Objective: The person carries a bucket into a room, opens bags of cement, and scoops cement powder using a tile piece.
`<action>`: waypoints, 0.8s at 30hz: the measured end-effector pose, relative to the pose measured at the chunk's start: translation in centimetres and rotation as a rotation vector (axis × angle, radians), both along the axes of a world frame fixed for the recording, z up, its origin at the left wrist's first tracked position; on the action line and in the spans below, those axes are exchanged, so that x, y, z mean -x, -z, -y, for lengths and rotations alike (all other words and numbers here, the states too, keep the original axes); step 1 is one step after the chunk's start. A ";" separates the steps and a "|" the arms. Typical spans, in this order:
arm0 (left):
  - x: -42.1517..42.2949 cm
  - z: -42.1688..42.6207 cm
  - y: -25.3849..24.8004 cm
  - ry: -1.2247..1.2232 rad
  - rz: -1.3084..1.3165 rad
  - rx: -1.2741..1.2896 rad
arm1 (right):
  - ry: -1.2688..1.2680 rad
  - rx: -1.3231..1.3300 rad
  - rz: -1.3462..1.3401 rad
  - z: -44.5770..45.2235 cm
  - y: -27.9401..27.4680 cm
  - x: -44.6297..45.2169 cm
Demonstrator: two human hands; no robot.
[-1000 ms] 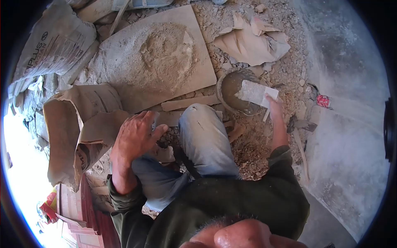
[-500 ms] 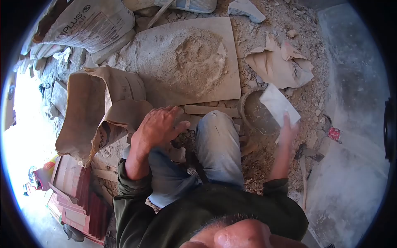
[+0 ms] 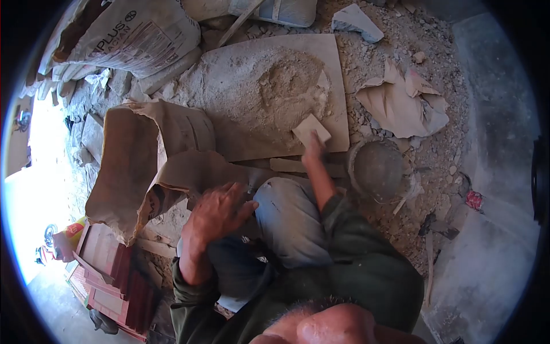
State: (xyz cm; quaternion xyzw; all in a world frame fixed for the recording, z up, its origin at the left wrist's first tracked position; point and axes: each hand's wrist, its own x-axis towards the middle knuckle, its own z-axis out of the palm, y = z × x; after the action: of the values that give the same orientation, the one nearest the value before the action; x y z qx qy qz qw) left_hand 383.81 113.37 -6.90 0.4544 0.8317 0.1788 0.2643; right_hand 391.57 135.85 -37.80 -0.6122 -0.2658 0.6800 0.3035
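Note:
My right hand [image 3: 313,151] grips a flat, pale rectangular piece [image 3: 310,129] by its near edge; I cannot tell what it is made of. Its far end is at the near side of a heap of grey powder [image 3: 269,86], which lies on a flat board [image 3: 337,63]. To the right of that hand stands a round, shallow pan [image 3: 375,172] with a dusty grey inside. My left hand [image 3: 220,213] hovers over my left leg, fingers loosely apart and nothing in them, close to a torn brown paper sack [image 3: 123,172].
A printed white sack [image 3: 143,40] stands at the back left. Crumpled brown paper [image 3: 404,103] and a broken grey chunk [image 3: 358,24] lie on the rubble to the right. Reddish tiles or panels [image 3: 106,266] are stacked at lower left. A grey wall or slab [image 3: 498,114] bounds the right side.
My right hand has carried the pale piece left and away from the pan to the powder on the board. My left hand stays open over my leg. The view has shifted slightly.

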 end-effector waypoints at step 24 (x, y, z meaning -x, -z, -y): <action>1.2 -4.7 0.3 0.144 -0.027 -0.007 | -0.143 -0.140 -0.467 -10.1 -13.0 -12.9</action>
State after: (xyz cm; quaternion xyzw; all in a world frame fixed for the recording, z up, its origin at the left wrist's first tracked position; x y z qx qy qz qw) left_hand 382.60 118.03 -7.16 0.5163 0.7998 0.1562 0.2635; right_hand 404.43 145.95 -24.80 -0.3956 -0.2775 0.8027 0.3496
